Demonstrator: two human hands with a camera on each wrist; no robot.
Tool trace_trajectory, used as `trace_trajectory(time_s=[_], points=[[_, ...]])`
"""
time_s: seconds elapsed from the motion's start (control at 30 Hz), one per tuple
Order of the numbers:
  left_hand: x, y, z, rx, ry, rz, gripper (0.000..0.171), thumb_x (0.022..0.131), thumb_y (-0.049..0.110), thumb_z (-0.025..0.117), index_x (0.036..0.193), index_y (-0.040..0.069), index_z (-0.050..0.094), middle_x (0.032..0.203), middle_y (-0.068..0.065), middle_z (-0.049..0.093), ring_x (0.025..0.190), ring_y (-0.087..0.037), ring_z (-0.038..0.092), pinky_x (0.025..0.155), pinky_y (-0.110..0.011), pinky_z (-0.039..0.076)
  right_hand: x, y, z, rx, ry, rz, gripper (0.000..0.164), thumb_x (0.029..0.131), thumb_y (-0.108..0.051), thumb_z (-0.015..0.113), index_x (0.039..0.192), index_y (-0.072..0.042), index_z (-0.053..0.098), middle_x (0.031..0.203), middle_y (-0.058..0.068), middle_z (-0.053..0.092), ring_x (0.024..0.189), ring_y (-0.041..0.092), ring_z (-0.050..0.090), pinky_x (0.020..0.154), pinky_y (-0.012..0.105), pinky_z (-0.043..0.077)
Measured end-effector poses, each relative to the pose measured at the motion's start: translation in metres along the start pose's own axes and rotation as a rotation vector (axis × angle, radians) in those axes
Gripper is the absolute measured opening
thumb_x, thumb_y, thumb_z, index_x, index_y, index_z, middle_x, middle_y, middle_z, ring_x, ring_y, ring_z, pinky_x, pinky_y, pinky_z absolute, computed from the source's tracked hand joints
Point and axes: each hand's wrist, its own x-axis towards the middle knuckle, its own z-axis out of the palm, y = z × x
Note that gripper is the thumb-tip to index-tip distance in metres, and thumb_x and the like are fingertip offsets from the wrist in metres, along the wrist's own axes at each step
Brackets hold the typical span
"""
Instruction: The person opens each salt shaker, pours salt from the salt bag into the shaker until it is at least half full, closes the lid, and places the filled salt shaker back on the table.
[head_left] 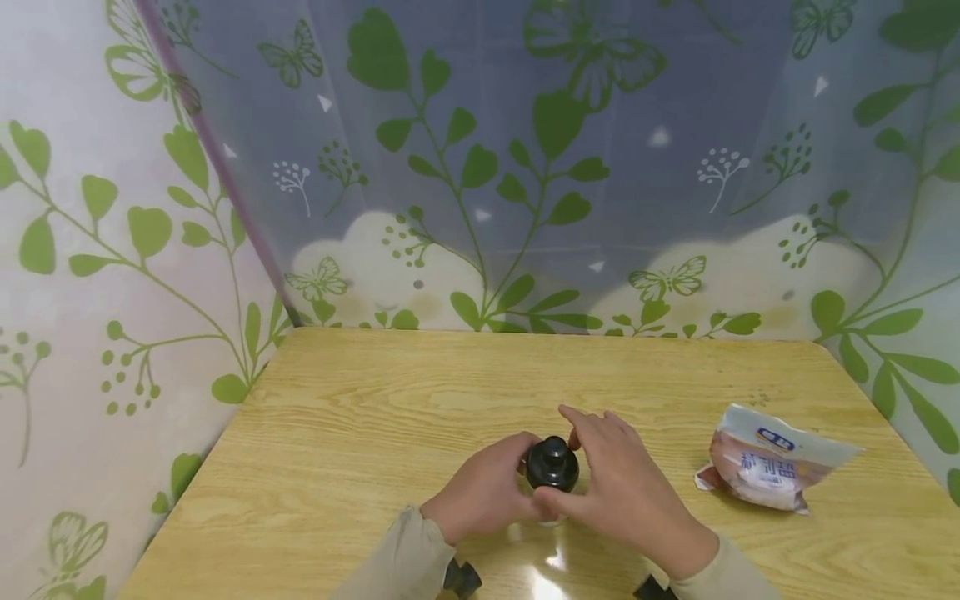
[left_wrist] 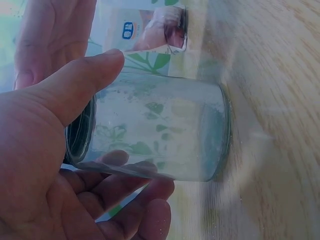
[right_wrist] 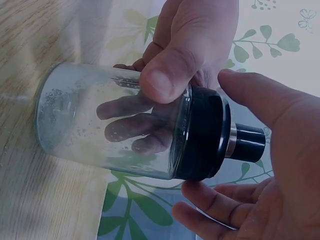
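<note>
A clear glass jar (left_wrist: 160, 125) stands upright on the table, with droplets or grains on its glass and a black lid (right_wrist: 202, 132) topped by a narrow black cap (right_wrist: 250, 143). Wrapped round the jar's upper body is my left hand (head_left: 487, 487), its thumb on one side and fingers on the other. My right hand (head_left: 630, 479) surrounds the lid, fingertips at its rim and thumb on the near side in the head view. Its index finger sticks out past the lid. From above, the hands hide most of the glass.
To the right on the wooden table (head_left: 375, 400) lies a white and pink plastic bag (head_left: 765, 467) with a blue label. A leaf-and-butterfly patterned curtain (head_left: 480, 167) rises behind the table and along its sides.
</note>
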Motion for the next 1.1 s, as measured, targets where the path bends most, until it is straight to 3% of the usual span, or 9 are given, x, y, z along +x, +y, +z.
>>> trace_trajectory(time_s=[0.4, 0.7, 0.97, 1.1], points=[[0.0073, 0.0041, -0.0002, -0.015, -0.042, -0.019, 0.054, 0.078, 0.042, 0.089, 0.12, 0.023, 0.061, 0.108, 0.017, 0.065, 0.095, -0.002, 0.061, 0.087, -0.03, 0.053, -0.0003, 0.0034, -0.0013, -0.004, -0.006, 0.016, 0.087, 0.084, -0.05, 0.083, 0.149, -0.003, 0.049, 0.1, -0.008, 0.057, 0.109, 0.026, 0.061, 0.118, 0.058, 0.03], [0.0072, 0.0035, 0.0009, 0.014, -0.029, 0.007, 0.055, 0.078, 0.039, 0.089, 0.122, 0.021, 0.062, 0.11, 0.015, 0.065, 0.097, -0.002, 0.061, 0.088, -0.029, 0.052, -0.0002, 0.0045, 0.0019, 0.003, 0.033, -0.081, 0.081, 0.082, -0.033, 0.084, 0.146, 0.001, 0.049, 0.107, -0.001, 0.061, 0.107, 0.02, 0.062, 0.12, 0.06, 0.022], [0.0033, 0.0031, 0.0022, -0.017, -0.026, -0.041, 0.053, 0.079, 0.04, 0.089, 0.12, 0.021, 0.062, 0.108, 0.014, 0.065, 0.095, -0.004, 0.061, 0.087, -0.033, 0.052, -0.0002, 0.0053, 0.0059, 0.026, 0.013, -0.154, 0.08, 0.078, -0.019, 0.08, 0.149, 0.0, 0.046, 0.118, 0.002, 0.066, 0.115, 0.02, 0.062, 0.12, 0.059, 0.024], [0.001, 0.0031, 0.0026, -0.013, -0.009, -0.044, 0.056, 0.078, 0.039, 0.089, 0.122, 0.019, 0.061, 0.109, 0.012, 0.065, 0.095, -0.005, 0.061, 0.087, -0.033, 0.052, -0.0001, 0.0039, 0.0055, 0.029, 0.002, -0.163, 0.084, 0.08, -0.02, 0.081, 0.151, 0.001, 0.042, 0.12, 0.001, 0.065, 0.117, 0.019, 0.062, 0.121, 0.057, 0.023]])
